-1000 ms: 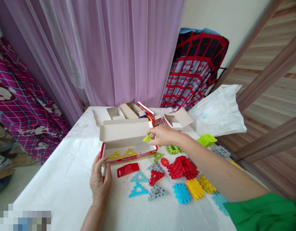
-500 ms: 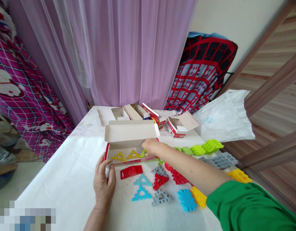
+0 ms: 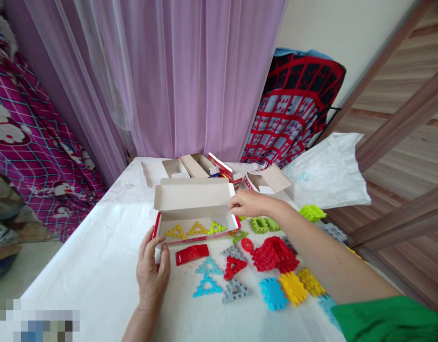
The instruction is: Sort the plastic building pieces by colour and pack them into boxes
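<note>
An open red-and-white cardboard box [image 3: 195, 195] lies on the white table. Inside it sit two yellow triangle pieces [image 3: 186, 231] and a lime triangle piece [image 3: 216, 227]. My left hand [image 3: 153, 268] rests at the box's front left corner, thumb and fingers against it. My right hand [image 3: 247, 203] hovers over the box's right end, fingers loosely curled with nothing visible in them. In front of the box are a red flat piece [image 3: 192, 253], blue triangles [image 3: 207, 276], a red triangle [image 3: 233, 266] and a grey triangle [image 3: 235, 289].
A red pile of pieces [image 3: 274, 251], blue, yellow and green square pieces lie at the right. More opened small boxes [image 3: 265, 180] stand behind. A white plastic bag [image 3: 327, 171] lies at the right edge. Purple curtains hang behind the table.
My right hand lowered a lime triangle into the box, let it go beside the yellow ones, and lifted back to the box's right end. The left hand has stayed at the box's corner.
</note>
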